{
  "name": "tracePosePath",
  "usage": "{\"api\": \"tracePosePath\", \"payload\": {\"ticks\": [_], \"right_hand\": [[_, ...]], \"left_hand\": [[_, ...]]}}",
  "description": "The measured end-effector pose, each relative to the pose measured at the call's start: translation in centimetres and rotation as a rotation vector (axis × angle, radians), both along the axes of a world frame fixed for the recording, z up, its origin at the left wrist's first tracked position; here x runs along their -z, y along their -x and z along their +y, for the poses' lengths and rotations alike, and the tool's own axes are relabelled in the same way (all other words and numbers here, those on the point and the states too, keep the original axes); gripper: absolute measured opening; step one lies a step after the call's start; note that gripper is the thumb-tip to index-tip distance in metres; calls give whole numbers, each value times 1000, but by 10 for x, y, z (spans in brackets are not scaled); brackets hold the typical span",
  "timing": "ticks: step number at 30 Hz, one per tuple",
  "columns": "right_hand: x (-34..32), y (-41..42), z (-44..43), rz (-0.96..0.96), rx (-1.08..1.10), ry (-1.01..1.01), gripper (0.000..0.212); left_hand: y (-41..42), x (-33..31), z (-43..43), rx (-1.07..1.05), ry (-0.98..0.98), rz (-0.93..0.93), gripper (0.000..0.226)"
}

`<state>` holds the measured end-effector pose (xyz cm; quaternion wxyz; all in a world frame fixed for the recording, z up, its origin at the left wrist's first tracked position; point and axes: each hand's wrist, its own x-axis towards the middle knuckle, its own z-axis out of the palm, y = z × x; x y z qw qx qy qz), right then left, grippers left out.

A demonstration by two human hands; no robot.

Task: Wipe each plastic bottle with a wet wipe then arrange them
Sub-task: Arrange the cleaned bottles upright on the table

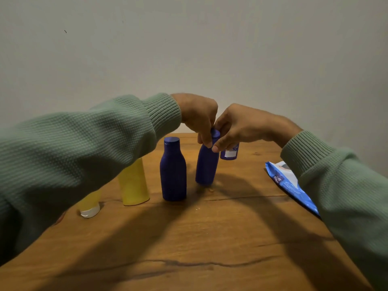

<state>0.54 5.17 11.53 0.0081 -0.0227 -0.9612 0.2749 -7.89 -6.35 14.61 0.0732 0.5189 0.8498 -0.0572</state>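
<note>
A row of bottles stands on the wooden table [189,238]: a yellow tube on its white cap [90,204], a yellow bottle [133,183], a dark blue bottle [173,171], and a second dark blue bottle [206,166], tilted slightly. My left hand [199,116] and my right hand [235,127] both pinch the neck and cap of this tilted bottle from above. A smaller blue bottle with a white label [230,153] stands just behind, partly hidden by my right hand. No wipe is visible in either hand.
A blue and white pack of wet wipes [291,185] lies at the table's right edge, partly under my right sleeve. A pale wall rises right behind the table's far edge. My left sleeve covers the top of the yellow bottles.
</note>
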Motion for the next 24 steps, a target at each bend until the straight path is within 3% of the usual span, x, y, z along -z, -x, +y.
{"api": "tracePosePath", "payload": {"ticks": [8,24], "right_hand": [[-5,52,13,148,134,32,33],[22,100,18,99,153,15,34]], "left_hand": [[45,-7,14,-68,-163,97,26],[91,18,28,-130,-152,25,23]]}}
